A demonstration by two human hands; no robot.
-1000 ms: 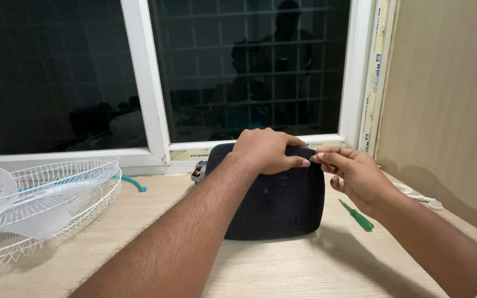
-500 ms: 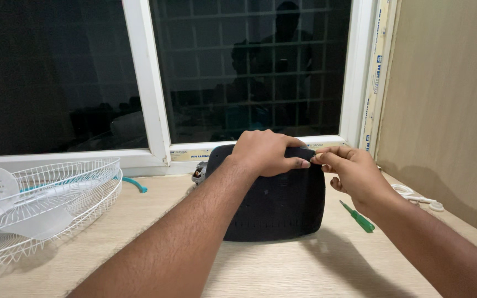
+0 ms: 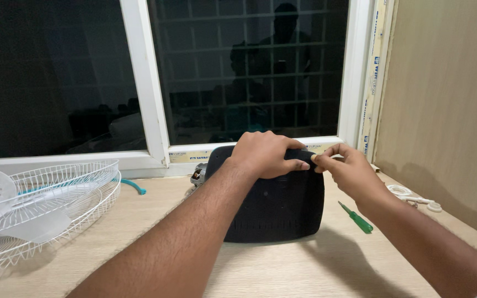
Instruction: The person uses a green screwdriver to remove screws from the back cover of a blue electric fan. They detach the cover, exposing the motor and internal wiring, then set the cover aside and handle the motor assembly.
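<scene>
A black slotted plastic cover (image 3: 282,204) stands upright on the wooden table, in front of the window. My left hand (image 3: 263,154) lies over its top edge and grips it. My right hand (image 3: 346,171) is at the cover's upper right corner, thumb and forefinger pinched together on something small there; what it pinches is too small to tell. A bit of a metal motor (image 3: 198,174) shows behind the cover's left side.
A green-handled screwdriver (image 3: 357,218) lies right of the cover. A white wire fan guard (image 3: 45,209) with a white blade lies at the left. A white cord (image 3: 415,197) runs along the right wall. A teal cable (image 3: 133,185) lies near the window sill.
My right hand's fingers have curled tighter at the cover's corner and risen slightly. The left hand and cover hold still.
</scene>
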